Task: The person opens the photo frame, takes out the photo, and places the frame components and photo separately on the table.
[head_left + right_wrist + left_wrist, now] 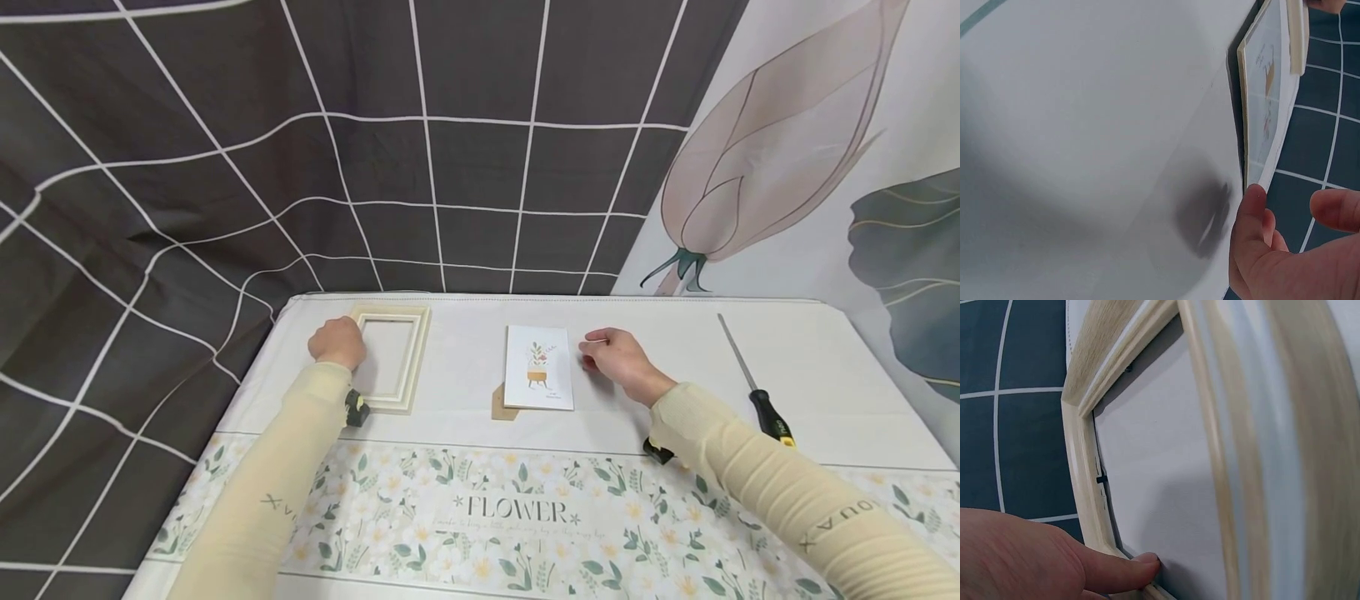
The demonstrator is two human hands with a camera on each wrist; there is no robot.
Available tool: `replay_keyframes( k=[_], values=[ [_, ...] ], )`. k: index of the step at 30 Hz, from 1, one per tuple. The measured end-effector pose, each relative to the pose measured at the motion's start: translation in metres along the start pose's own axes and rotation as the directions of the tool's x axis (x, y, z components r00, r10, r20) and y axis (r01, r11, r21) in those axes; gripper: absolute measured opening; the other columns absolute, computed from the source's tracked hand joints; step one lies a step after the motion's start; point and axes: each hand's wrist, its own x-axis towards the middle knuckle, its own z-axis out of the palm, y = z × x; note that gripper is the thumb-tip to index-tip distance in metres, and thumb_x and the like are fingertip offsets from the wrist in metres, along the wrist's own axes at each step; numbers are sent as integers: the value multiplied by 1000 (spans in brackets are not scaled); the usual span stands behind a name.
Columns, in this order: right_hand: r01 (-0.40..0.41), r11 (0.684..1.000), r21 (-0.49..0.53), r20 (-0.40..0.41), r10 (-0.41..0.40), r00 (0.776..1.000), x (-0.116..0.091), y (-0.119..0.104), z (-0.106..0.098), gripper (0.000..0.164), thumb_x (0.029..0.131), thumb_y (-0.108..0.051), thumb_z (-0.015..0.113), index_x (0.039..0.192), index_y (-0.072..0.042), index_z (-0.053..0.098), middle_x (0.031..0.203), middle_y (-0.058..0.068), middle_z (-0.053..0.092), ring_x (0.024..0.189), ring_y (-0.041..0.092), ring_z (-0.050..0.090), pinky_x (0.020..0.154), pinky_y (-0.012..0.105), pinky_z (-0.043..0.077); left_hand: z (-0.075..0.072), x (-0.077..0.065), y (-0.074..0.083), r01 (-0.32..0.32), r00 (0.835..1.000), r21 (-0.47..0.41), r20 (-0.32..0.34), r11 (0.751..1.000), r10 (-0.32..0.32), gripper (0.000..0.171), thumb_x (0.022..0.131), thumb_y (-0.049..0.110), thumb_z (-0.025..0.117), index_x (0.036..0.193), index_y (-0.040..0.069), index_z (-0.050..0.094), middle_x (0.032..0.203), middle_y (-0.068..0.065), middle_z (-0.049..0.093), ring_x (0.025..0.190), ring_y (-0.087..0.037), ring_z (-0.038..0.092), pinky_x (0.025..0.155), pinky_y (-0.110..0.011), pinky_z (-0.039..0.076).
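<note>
At the left of the table, my left hand [337,342] grips the left side of a cream picture frame [417,358]. In the left wrist view the thumb [1129,570] lies over the inner edge of the frame [1075,447], and the other fingers are mostly hidden. White cloth shows through the frame's opening, with small dark tabs along its inside edge. A white card [551,396] printed with a potted plant lies mid-table, partly over a brown backing piece [501,410]. My right hand [618,360] hovers just right of the card, fingers loosely bent and holding nothing.
A screwdriver [767,412] with a black and yellow handle lies at the right. The white tablecloth [465,350] has a flowered band with "FLOWER" on it. Behind the table hangs a dark checked curtain [480,167], with a flower-print cloth [795,167] to the right.
</note>
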Motion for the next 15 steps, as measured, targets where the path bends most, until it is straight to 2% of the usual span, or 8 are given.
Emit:
replay_keyframes(
  k=[6,10,15],
  values=[
    [-1,1000,-20,-1,1,1000,-1,-3,-3,44,95,-22,47,131,2,43,114,17,57,98,24,56,90,37,43,-2,3,-3,-3,1000,-14,7,1000,3,29,78,2,49,101,-12,60,87,-29,62,79,-38,63,62,-46,52],
    [19,999,-48,-3,-19,1000,-2,-4,-4,44,95,-22,47,131,2,43,112,18,57,97,25,56,84,34,45,-4,3,-2,-4,1000,-6,5,1000,4,28,79,2,49,101,-12,60,88,-29,62,79,-39,62,63,-46,51],
    [103,981,-162,3,-104,995,-3,-1,-3,44,94,-22,47,130,3,45,110,17,56,91,24,56,74,30,46,-7,-1,9,-15,996,85,-86,996,22,30,82,6,49,101,-13,61,91,-31,59,81,-38,62,63,-47,51]
  ],
)
